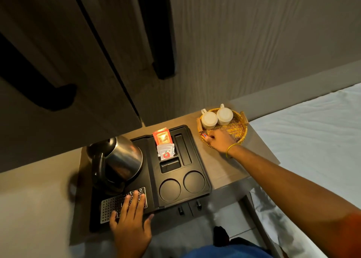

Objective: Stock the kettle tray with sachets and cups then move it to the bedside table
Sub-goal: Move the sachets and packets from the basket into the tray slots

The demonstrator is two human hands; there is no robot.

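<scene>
On the wooden counter lies the black kettle tray, steel kettle at its left, orange and white sachets upright in a rear slot, both round cup wells bare. Left hand presses flat, fingers spread, on the tray's perforated grille. Right of the tray, the right hand pinches a small red sachet at the wicker basket rim, beside two white cups. Bare counter separates tray and basket.
</scene>
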